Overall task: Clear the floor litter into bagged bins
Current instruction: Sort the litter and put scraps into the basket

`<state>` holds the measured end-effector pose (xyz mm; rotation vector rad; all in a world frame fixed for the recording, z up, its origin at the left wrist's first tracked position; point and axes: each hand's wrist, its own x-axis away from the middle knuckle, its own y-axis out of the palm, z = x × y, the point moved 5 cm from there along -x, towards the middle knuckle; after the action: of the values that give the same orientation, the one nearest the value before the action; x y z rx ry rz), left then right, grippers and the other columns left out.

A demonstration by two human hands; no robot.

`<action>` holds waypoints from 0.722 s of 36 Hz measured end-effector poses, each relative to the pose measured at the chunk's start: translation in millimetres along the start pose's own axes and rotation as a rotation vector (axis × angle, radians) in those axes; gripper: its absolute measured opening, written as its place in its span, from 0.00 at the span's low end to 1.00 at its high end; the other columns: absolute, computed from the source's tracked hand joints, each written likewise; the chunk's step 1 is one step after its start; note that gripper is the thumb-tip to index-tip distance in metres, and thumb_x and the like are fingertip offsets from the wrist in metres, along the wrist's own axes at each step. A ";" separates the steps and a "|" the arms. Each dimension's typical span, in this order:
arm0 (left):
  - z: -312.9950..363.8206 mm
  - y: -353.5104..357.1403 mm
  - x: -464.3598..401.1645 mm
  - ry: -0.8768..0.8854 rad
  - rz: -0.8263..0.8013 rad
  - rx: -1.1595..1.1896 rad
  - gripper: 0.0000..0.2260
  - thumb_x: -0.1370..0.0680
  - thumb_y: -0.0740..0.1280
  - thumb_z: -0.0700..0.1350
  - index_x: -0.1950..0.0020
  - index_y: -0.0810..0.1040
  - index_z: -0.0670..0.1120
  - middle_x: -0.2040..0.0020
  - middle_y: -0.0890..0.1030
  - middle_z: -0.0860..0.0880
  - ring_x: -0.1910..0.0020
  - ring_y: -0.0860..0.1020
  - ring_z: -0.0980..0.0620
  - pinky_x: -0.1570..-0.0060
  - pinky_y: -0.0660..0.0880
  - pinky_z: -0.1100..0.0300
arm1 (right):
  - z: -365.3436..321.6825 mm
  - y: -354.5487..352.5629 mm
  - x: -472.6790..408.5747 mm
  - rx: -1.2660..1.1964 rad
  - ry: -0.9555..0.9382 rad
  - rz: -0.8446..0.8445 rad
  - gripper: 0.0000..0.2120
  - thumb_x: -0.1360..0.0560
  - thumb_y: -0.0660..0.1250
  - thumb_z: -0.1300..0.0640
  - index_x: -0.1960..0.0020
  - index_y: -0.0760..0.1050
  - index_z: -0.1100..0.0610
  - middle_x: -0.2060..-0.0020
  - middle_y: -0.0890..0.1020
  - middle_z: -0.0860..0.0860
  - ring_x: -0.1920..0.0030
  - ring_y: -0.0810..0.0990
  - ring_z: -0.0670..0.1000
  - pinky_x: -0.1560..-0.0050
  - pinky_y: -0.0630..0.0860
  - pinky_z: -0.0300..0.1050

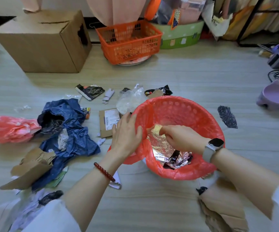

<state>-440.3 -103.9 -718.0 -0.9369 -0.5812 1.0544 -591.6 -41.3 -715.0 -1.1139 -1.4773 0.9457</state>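
A round bin lined with a red plastic bag point(182, 108) stands on the floor in front of me. My left hand point(126, 133) presses on the bag at the bin's left rim. Inside the bin, my right hand point(180, 137) pinches a crumpled silver foil wrapper point(158, 143); a dark wrapper point(175, 158) lies at the bottom. Litter is spread to the left: a crumpled blue paper sheet point(71, 131), a brown mailer with a label point(109, 123), a clear plastic bag point(130, 99), black snack wrappers point(90, 91) and torn cardboard point(33, 166).
A second red bag point(8, 128) lies at the far left. At the back stand a cardboard box point(41, 42), an orange basket point(128, 41) and a green tub point(180, 36). A purple cup point(275, 96) and cables are at the right; brown paper point(222, 208) lies by my right arm.
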 end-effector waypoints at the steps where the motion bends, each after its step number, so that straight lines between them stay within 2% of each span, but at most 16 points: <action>1: -1.5 -6.5 -1.2 0.012 0.017 0.011 0.22 0.21 0.58 0.47 0.28 0.62 0.48 0.27 0.61 0.45 0.28 0.60 0.46 0.31 0.58 0.43 | -5.8 -7.6 0.4 -0.049 -0.019 0.060 0.17 0.22 0.52 0.59 0.38 0.71 0.51 0.41 0.78 0.48 0.45 0.78 0.53 0.48 0.76 0.51; 4: -17.6 -32.8 -2.5 0.029 0.085 0.049 0.19 0.22 0.59 0.46 0.32 0.68 0.46 0.29 0.65 0.44 0.30 0.64 0.45 0.33 0.62 0.45 | -27.7 -25.4 -2.2 -0.195 -0.068 0.210 0.16 0.22 0.53 0.60 0.38 0.71 0.52 0.41 0.78 0.47 0.43 0.77 0.52 0.47 0.75 0.50; 9: -74.7 -77.2 11.6 0.024 0.155 0.094 0.15 0.22 0.61 0.41 0.35 0.72 0.41 0.35 0.69 0.43 0.36 0.69 0.46 0.36 0.66 0.52 | -84.3 -33.0 -10.5 -0.413 -0.180 0.466 0.17 0.25 0.54 0.63 0.40 0.75 0.56 0.47 0.81 0.50 0.47 0.80 0.54 0.49 0.76 0.54; 13: -137.2 -90.3 39.4 -0.028 0.112 0.086 0.13 0.22 0.60 0.39 0.37 0.73 0.41 0.38 0.71 0.44 0.38 0.70 0.48 0.43 0.65 0.62 | -142.2 -14.2 -15.4 -0.465 -0.309 0.530 0.18 0.28 0.52 0.61 0.45 0.77 0.59 0.54 0.83 0.51 0.56 0.82 0.55 0.59 0.79 0.51; 15: -172.1 -84.6 57.7 -0.060 0.045 0.082 0.13 0.21 0.60 0.40 0.37 0.73 0.43 0.39 0.72 0.46 0.40 0.72 0.49 0.46 0.65 0.62 | -173.5 5.8 -15.7 -0.421 -0.399 0.490 0.19 0.29 0.51 0.61 0.47 0.77 0.58 0.57 0.83 0.51 0.61 0.81 0.54 0.65 0.77 0.45; 17: -206.1 -75.4 78.1 -0.091 -0.016 0.089 0.12 0.21 0.60 0.41 0.39 0.74 0.44 0.40 0.74 0.46 0.43 0.73 0.50 0.46 0.68 0.60 | -200.0 33.9 -18.6 -0.356 -0.444 0.424 0.19 0.30 0.51 0.61 0.47 0.77 0.56 0.57 0.83 0.50 0.61 0.80 0.52 0.67 0.74 0.42; 21: -262.3 -49.3 122.8 -0.147 -0.114 0.108 0.12 0.22 0.61 0.40 0.40 0.76 0.43 0.42 0.75 0.46 0.41 0.73 0.48 0.41 0.69 0.57 | -233.1 114.4 -33.9 -0.181 -0.365 0.044 0.18 0.24 0.53 0.61 0.37 0.72 0.53 0.43 0.78 0.48 0.45 0.77 0.53 0.53 0.73 0.46; 23: -287.5 -40.1 146.3 -0.187 -0.114 0.106 0.11 0.23 0.61 0.40 0.43 0.78 0.42 0.44 0.76 0.44 0.43 0.74 0.45 0.43 0.71 0.52 | -243.6 155.7 -36.3 -0.055 -0.375 -0.116 0.17 0.22 0.54 0.60 0.35 0.70 0.53 0.41 0.76 0.51 0.43 0.75 0.56 0.51 0.73 0.49; 26: -324.5 -33.1 177.9 -0.234 -0.102 0.069 0.18 0.27 0.56 0.47 0.48 0.80 0.42 0.49 0.79 0.43 0.49 0.77 0.40 0.49 0.75 0.46 | -269.0 202.0 -30.7 0.157 -0.550 -0.228 0.14 0.28 0.60 0.57 0.43 0.73 0.54 0.46 0.78 0.54 0.51 0.78 0.58 0.61 0.76 0.47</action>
<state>-97.8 -64.9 -856.4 -0.7214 -0.7731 1.0923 -291.1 -14.1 -866.8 -0.5727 -1.8809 1.2394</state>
